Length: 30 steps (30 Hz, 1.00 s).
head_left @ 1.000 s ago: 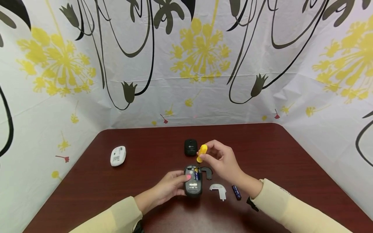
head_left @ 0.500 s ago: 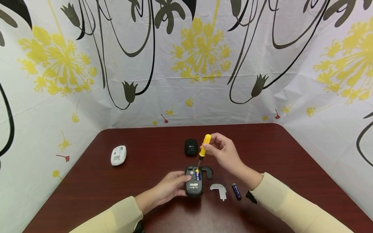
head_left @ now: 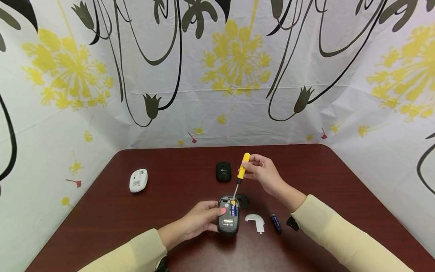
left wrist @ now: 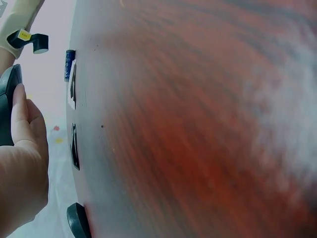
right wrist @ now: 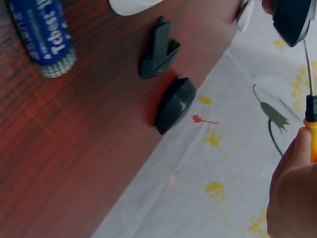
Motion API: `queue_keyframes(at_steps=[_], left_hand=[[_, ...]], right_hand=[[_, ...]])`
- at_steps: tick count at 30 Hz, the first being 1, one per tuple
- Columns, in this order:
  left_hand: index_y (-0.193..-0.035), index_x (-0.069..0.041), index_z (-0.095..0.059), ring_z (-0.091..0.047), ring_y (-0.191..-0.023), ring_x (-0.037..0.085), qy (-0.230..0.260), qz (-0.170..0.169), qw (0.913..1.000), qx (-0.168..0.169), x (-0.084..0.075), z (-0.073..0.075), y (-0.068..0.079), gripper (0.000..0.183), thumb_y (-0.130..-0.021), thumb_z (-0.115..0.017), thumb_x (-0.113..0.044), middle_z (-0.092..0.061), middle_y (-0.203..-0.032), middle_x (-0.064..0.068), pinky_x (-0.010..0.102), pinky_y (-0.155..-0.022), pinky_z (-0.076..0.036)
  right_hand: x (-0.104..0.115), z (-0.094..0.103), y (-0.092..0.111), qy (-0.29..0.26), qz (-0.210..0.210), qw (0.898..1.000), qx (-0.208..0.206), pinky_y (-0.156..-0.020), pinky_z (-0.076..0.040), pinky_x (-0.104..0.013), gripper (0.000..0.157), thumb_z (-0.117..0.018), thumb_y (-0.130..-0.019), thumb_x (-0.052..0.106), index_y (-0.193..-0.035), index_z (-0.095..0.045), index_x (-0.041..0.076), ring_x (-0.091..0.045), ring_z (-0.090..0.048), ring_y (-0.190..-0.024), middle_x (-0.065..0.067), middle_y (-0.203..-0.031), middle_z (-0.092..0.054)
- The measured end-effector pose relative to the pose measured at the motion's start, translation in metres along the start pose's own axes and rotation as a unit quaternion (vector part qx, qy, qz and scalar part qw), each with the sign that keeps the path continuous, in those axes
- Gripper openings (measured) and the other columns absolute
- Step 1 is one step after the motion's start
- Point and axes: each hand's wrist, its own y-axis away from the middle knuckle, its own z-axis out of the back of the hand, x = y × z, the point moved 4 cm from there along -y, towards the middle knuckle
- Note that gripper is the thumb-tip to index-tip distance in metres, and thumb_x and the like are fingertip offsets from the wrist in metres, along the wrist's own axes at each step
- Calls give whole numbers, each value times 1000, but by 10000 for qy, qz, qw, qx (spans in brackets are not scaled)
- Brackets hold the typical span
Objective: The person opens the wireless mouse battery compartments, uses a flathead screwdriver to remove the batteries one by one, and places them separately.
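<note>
With thumb and fingers, my left hand grips a dark computer mouse, underside up. A blue and yellow battery sits in its uncovered compartment. My right hand pinches the yellow handle of a screwdriver; its thin shaft slants down to the upper end of that battery. Whether the tip touches the battery or the mouse wall cannot be told. In the right wrist view the screwdriver reaches the mouse from below. The left wrist view catches the mouse at its edge, held by the left hand.
Right of the held mouse lie a white curved cover and a loose blue battery. Behind it is a dark cover, partly hidden. A black mouse stands farther back, and a white mouse lies at the left.
My right hand has risen and shifted right, uncovering the screwdriver's shaft, with its tip now at the battery. The held mouse has moved slightly right, covering part of the dark cover.
</note>
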Motion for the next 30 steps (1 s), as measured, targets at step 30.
queue_keyframes(at_steps=[30], left_hand=[[-122, 13, -54, -67, -91, 27, -33, -61, 9998, 165, 2, -3, 2, 37, -93, -59, -9, -67, -105, 22, 38, -72, -59]], right_hand=[[-51, 4, -16, -484, -1722, 9838, -126, -74, -57, -26, 30, -56, -99, 8, -117, -50, -15, -13, -65, -75, -11, -92, -59]])
